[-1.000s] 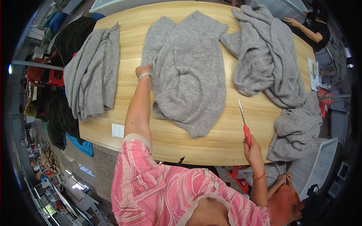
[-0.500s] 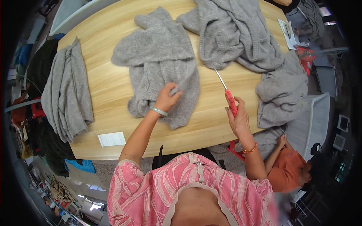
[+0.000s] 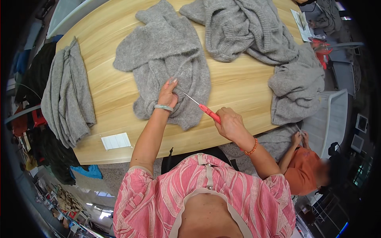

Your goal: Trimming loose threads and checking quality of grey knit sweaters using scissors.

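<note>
A gray knitted sweater lies bunched and partly folded in front of me on the wooden table. My left hand is closed on a pinch of its lower part, with thumb and finger together. My right hand grips the red handle of a thin metal-shafted needle tool. The tool slants up and left, and its tip reaches the knit beside my left fingers. Whether the tip is in the stitches is too small to tell.
More gray knits lie around: a pile at the far right, a bundle at the right edge, a draped piece at left. A white paper sits near the front edge. A co-worker in orange handles gray knit beside a white bin.
My right hand has swung the needle tool left and down, bringing its tip from the far pile to my left fingers. My left hand has turned upward and let the raised fold drop.
</note>
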`<act>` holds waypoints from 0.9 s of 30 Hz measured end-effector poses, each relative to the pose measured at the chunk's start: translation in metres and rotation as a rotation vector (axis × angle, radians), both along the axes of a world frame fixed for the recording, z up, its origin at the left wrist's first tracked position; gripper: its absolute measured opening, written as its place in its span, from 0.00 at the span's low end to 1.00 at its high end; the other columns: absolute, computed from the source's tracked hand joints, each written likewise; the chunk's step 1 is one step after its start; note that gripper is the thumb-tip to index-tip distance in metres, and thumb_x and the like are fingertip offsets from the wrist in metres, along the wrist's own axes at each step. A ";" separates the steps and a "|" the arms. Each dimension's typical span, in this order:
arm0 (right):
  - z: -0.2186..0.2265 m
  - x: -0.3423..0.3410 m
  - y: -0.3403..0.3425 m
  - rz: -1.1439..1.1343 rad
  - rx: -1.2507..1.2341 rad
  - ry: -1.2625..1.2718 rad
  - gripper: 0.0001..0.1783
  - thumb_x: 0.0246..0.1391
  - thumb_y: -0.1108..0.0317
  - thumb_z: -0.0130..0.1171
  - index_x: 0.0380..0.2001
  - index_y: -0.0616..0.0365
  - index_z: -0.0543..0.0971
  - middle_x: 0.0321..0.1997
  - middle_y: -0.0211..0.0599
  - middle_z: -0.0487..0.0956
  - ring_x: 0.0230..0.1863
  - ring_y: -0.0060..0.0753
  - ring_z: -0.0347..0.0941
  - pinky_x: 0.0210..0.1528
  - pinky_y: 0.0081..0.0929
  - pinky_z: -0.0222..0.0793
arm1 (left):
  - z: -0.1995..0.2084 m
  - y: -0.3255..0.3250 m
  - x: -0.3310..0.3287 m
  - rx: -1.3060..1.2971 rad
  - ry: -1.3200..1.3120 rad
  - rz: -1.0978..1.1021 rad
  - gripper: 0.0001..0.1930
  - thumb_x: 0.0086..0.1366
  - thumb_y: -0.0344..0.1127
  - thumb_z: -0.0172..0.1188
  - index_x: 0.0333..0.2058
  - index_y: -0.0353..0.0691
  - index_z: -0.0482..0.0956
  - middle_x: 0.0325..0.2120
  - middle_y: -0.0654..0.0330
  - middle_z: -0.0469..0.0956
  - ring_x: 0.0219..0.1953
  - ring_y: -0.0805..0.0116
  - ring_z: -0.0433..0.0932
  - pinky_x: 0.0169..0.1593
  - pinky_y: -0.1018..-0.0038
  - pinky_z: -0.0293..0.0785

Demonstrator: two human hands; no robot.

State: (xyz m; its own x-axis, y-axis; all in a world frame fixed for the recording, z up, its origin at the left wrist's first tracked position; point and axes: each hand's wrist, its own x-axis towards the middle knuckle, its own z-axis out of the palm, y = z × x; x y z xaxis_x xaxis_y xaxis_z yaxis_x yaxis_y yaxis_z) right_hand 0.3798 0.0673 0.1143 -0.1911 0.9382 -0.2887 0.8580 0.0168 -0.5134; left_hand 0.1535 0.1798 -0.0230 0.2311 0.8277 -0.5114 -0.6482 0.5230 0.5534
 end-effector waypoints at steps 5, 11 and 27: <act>-0.002 0.000 0.006 -0.063 -0.003 0.153 0.08 0.49 0.72 0.57 0.34 0.60 0.72 0.30 0.48 0.75 0.35 0.52 0.74 0.37 0.43 0.69 | 0.000 -0.005 0.006 -0.058 0.000 0.071 0.11 0.63 0.28 0.57 0.45 0.39 0.76 0.40 0.64 0.78 0.45 0.72 0.73 0.55 0.72 0.67; -0.007 0.003 -0.004 -0.056 -0.038 0.199 0.09 0.52 0.71 0.56 0.37 0.59 0.70 0.26 0.52 0.75 0.31 0.56 0.74 0.33 0.45 0.69 | -0.002 0.004 0.002 -0.019 -0.099 0.015 0.11 0.62 0.27 0.57 0.44 0.39 0.75 0.42 0.62 0.77 0.48 0.69 0.74 0.55 0.69 0.68; 0.029 0.004 0.045 0.078 -0.100 -0.016 0.12 0.54 0.63 0.57 0.37 0.58 0.71 0.21 0.53 0.76 0.27 0.59 0.74 0.32 0.49 0.68 | -0.012 0.003 -0.001 -0.101 -0.039 0.078 0.13 0.62 0.26 0.57 0.46 0.35 0.70 0.44 0.57 0.76 0.50 0.62 0.73 0.58 0.62 0.68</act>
State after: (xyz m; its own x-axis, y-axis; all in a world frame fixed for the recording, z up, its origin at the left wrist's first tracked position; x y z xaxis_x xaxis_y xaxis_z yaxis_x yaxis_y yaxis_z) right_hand 0.3837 0.1121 0.1428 -0.2566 0.8871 -0.3838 0.8641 0.0327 -0.5022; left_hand 0.1529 0.1824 -0.0347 0.1896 0.7883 -0.5853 -0.7088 0.5224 0.4740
